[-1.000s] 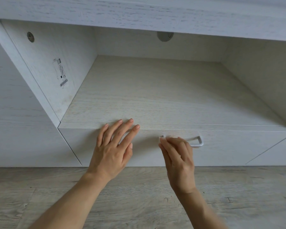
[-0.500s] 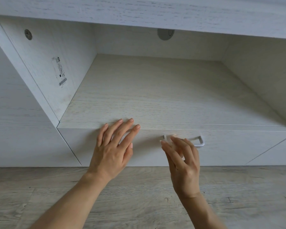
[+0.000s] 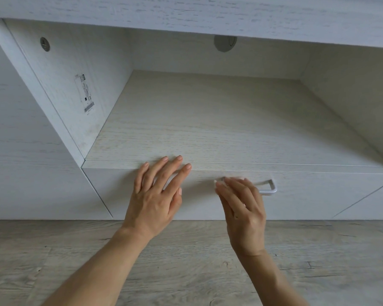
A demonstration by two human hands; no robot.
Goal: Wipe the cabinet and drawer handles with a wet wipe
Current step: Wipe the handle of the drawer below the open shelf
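Head view, as I read it from the remote desk. Pale wood-grain cabinet (image 3: 20, 151) fills the upper two-thirds of the frame. A grey plank floor (image 3: 186, 272) runs across the bottom. Centre of the cabinet is an open compartment (image 3: 208, 118) w/ a light shelf board. Directly below its front edge sits the drawer front (image 3: 307, 199), closed and flush w/ the panels on either side. Both bare forearms enter from the bottom edge. L hand (image 3: 155, 195) lies released and flat on the drawer front, left of centre. Its fingers are straight and spread, w/ the tips (image 3: 179, 158) reaching over the top edge onto the shelf lip. It grasps nothing. R hand (image 3: 243, 213) is just right of it, apart from it, back of hand toward the camera. Its fingers bend forward over the left part of the drawer handle (image 3: 271, 188). That handle is a thin pale bar w/ only its right end and corner visible past the knuckles. On the compartment's left wall is a barcode label (image 3: 86, 94). A round grey cap (image 3: 225, 43) sits on the back wall under the top board. A small screw fitting (image 3: 45, 44) sits high on the left wall. The wet wipe (image 3: 216, 183) shows only as a white sliver at the R fingertips. It is grasped under them against the handle's left end, w/ the rest hidden, thumb incl.
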